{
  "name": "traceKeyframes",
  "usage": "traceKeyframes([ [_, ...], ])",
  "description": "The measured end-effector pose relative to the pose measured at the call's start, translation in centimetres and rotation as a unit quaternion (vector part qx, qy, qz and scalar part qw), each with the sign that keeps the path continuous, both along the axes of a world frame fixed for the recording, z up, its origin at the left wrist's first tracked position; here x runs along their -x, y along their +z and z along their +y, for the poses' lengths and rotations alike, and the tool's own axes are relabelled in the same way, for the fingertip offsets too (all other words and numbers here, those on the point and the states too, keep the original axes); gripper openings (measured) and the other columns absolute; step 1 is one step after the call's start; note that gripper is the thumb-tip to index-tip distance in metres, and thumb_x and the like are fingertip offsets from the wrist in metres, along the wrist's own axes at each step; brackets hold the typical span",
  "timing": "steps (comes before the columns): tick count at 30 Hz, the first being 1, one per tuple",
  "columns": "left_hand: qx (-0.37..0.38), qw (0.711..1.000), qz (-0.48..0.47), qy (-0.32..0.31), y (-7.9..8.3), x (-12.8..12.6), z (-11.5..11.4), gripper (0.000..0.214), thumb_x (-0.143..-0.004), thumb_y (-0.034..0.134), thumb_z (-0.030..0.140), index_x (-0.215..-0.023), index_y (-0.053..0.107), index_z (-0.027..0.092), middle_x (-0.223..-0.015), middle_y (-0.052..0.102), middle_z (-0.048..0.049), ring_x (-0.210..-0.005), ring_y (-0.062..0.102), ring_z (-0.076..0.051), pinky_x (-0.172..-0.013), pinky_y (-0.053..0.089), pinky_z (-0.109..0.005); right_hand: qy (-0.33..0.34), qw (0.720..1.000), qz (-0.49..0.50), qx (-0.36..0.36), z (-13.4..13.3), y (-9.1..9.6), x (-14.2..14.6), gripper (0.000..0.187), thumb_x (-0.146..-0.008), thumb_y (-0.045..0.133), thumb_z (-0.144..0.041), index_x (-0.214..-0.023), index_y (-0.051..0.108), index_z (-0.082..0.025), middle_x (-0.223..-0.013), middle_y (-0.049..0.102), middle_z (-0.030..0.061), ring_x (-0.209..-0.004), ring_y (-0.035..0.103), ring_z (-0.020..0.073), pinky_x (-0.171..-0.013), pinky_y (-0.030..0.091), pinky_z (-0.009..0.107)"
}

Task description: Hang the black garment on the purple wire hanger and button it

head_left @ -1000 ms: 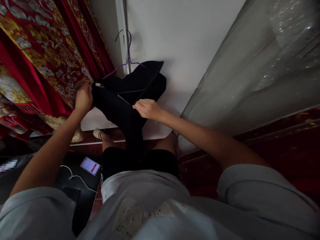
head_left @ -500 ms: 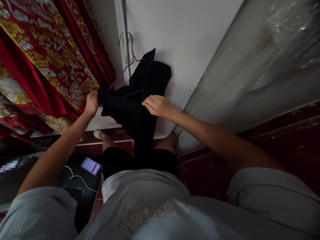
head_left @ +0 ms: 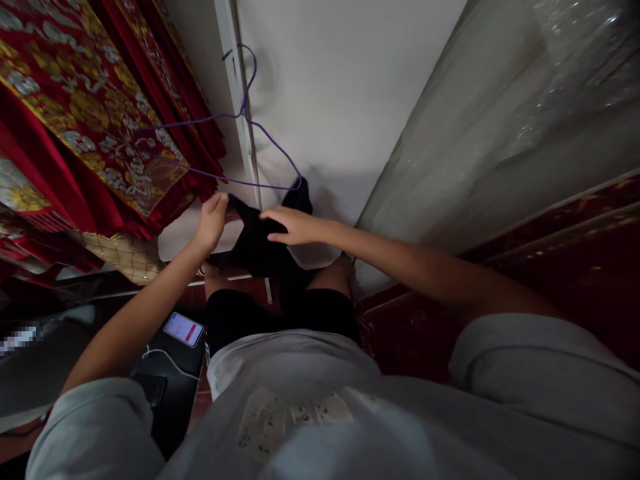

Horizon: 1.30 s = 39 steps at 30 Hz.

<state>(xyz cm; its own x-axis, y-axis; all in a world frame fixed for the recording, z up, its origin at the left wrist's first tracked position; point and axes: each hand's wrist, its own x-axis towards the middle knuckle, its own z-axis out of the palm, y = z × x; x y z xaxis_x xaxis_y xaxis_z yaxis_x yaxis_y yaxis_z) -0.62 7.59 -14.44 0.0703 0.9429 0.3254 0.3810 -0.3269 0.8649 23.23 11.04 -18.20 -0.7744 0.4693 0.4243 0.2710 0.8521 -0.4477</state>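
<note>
A black garment [head_left: 265,250] hangs low in front of my thighs, bunched and dark, so its kind cannot be made out. My left hand [head_left: 212,219] is closed on its upper left edge. Over the cloth's upper middle is my right hand [head_left: 294,225], thumb and fingers apart; whether it touches the fabric is unclear. Above both hands hangs a purple wire hanger [head_left: 245,110], hooked on a white upright bar [head_left: 235,73]. The hanger's right corner meets a raised piece of the black cloth, while its left part is bare in front of red fabric.
Red and gold embroidered cloth [head_left: 115,113] hangs at the left. A lit phone [head_left: 183,329] and a white cable [head_left: 173,360] lie on a black surface at lower left. Plastic-covered material [head_left: 450,153] leans on the right, beside a white wall [head_left: 345,80].
The black garment has come down off most of the hanger, whose purple frame now shows. My left hand has moved right with the cloth; my right hand's fingers have opened.
</note>
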Motion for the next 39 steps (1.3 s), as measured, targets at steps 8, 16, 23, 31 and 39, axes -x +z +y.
traceKeyframes([
  [8, -0.082, 0.990, 0.023, -0.112, 3.4, -3.7, 0.2, 0.031, -0.108, 0.043, 0.043, -0.108, 0.064, 0.020, -0.109, 0.068, -0.0087, -0.113, 0.065, -0.024, -0.100, 0.055, -0.038, -0.135, 0.913, 0.210, 0.322, -2.7, 5.0, 3.8, 0.012, -0.083, 0.057, -0.030, -0.081, 0.060, -0.019, -0.077, 0.063, 0.0048, -0.077, 0.063, 0.0223, -0.074, 0.054, 0.037],
  [16, 0.126, 0.923, 0.306, -0.195, -0.1, 2.7, -2.9, 0.017, -0.087, 0.077, 0.031, -0.092, 0.069, 0.016, -0.085, 0.073, -0.0019, -0.083, 0.066, -0.023, -0.092, 0.054, -0.035, -0.268, 0.952, 0.149, 0.007, 4.9, 6.5, 1.7, 0.024, -0.086, 0.058, -0.015, -0.105, 0.070, -0.022, -0.110, 0.073, 0.0071, -0.113, 0.066, 0.0284, -0.104, 0.049, 0.043],
  [23, 0.077, 0.917, 0.384, -0.078, 2.9, 8.4, -1.2, 0.030, -0.087, 0.068, 0.012, -0.063, 0.053, 0.021, -0.058, 0.048, 0.0023, -0.063, 0.053, -0.019, -0.089, 0.048, -0.037, -0.358, 0.912, 0.133, 0.150, 10.4, 3.3, -1.3, 0.018, -0.079, 0.066, -0.013, -0.064, 0.058, -0.019, -0.061, 0.057, 0.0048, -0.076, 0.066, 0.0274, -0.077, 0.057, 0.045],
  [31, -0.063, 0.970, 0.230, -0.037, 8.3, 5.4, 3.3, 0.027, -0.087, 0.060, 0.006, -0.066, 0.049, 0.020, -0.073, 0.054, -0.0031, -0.108, 0.064, -0.028, -0.104, 0.045, -0.041, -0.424, 0.901, 0.073, 0.059, 8.6, 7.1, -7.4, 0.028, -0.082, 0.061, -0.016, -0.057, 0.049, -0.018, -0.063, 0.053, 0.0043, -0.080, 0.068, 0.0234, -0.082, 0.054, 0.039],
  [39, -0.115, 0.977, 0.173, -0.053, 11.0, 0.7, 5.5, 0.025, -0.084, 0.052, -0.006, -0.095, 0.060, 0.015, -0.090, 0.066, -0.0015, -0.107, 0.065, -0.022, -0.107, 0.042, -0.038, -0.268, 0.956, 0.110, 0.048, 5.6, 7.3, -7.2, 0.013, -0.081, 0.069, -0.010, -0.092, 0.072, -0.015, -0.094, 0.074, 0.0101, -0.099, 0.071, 0.0290, -0.090, 0.058, 0.046],
])
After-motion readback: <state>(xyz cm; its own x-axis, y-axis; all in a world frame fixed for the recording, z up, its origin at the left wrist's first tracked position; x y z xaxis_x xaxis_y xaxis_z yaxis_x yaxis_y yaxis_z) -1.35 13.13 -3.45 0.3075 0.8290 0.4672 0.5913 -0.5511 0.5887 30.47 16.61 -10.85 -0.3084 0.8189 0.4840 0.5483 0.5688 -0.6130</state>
